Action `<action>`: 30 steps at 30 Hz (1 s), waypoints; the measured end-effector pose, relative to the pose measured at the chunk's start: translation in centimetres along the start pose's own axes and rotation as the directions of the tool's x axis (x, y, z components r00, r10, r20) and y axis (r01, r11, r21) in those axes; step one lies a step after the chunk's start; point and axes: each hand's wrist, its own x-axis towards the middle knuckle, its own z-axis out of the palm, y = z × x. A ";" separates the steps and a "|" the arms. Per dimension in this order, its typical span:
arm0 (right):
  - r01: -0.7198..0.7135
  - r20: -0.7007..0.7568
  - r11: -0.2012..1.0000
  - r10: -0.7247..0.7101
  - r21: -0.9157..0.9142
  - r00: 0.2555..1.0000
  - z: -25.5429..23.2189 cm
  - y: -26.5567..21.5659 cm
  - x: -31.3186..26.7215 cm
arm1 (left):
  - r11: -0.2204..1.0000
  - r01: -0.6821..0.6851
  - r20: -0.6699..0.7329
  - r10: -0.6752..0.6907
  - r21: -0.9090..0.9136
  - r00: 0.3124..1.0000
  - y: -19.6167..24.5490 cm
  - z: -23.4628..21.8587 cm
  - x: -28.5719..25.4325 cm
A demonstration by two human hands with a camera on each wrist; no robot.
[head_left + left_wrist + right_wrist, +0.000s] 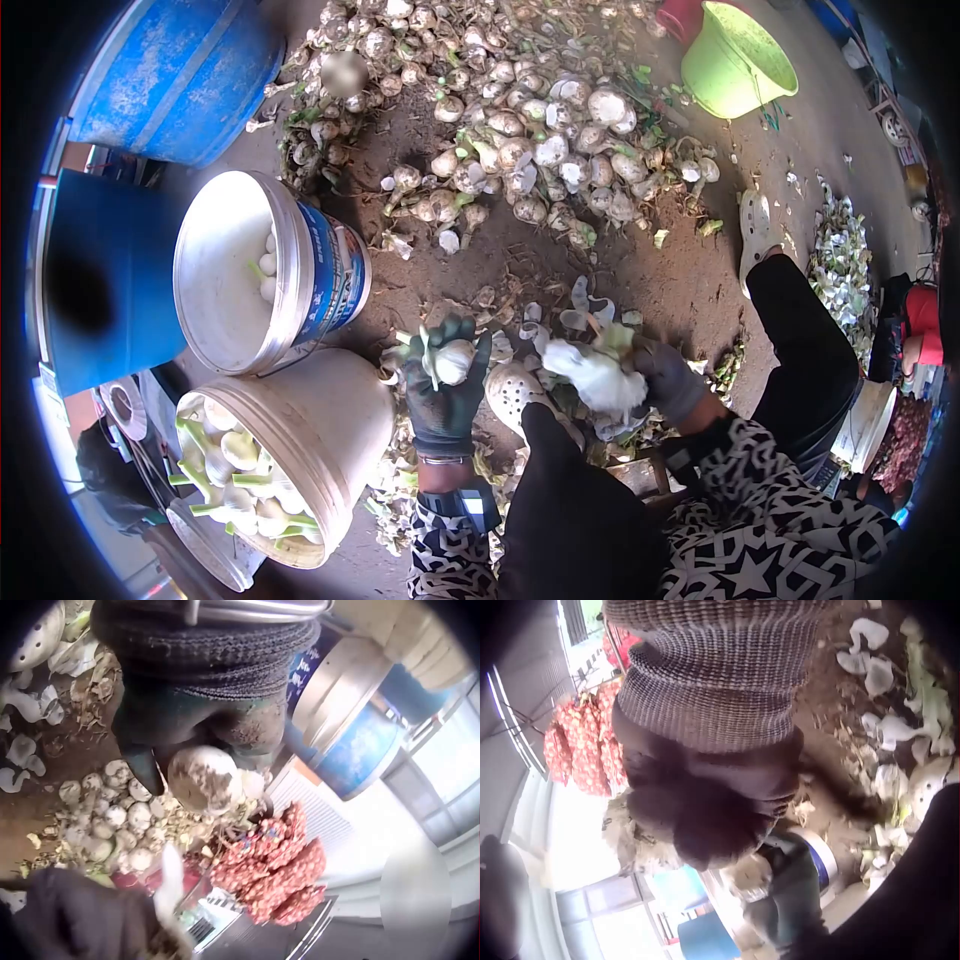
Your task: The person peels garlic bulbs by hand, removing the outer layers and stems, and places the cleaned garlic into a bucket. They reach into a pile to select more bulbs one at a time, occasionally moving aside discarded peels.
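Note:
My gloved left hand (440, 395) grips a white garlic bulb (457, 362) with a green stem, above the peelings near the pale clog. The left wrist view shows the bulb (201, 780) with dirt-marked skin between the fingers. To the right, my gloved right hand (668, 382) holds a blurred bunch of white garlic skin (595, 380) with a greenish end. In the right wrist view, the curled fingers of the right hand (705, 799) hide much of what they hold, and pale papery skin (634, 836) sticks out beside them.
A large heap of unpeeled garlic (520, 130) lies ahead. At left stand a white bucket (235, 340) with a few bulbs and a tilted bucket (340, 430) full of cleaned, stemmed garlic. A blue barrel (180, 80), a lime bucket (735, 65) and scattered peelings (840, 270) lie around.

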 end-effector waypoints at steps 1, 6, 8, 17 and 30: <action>-0.523 0.160 0.772 0.501 0.361 0.850 -1.1 0.3 -2.1 | 1.000 0.001 0.029 -0.001 0.007 1.000 0.1 0.1 -0.1; -0.364 -0.207 0.224 0.515 -0.904 0.832 2.3 -1.2 0.6 | 0.962 -0.049 -0.012 0.054 0.269 0.998 -1.3 -0.6 0.6; -0.262 -0.240 0.527 0.111 -0.809 0.964 4.6 -1.8 3.5 | 0.223 -0.209 0.140 0.287 0.952 0.948 -2.4 -1.7 0.7; -0.148 -0.209 0.266 -0.219 -0.952 0.953 10.4 1.2 9.3 | 0.938 0.031 -0.213 0.046 0.344 0.976 -1.6 0.2 0.3; -0.315 -0.560 0.834 0.009 -0.452 0.828 5.4 4.3 8.8 | 0.944 -0.026 0.004 0.026 0.328 1.000 -1.5 1.3 0.0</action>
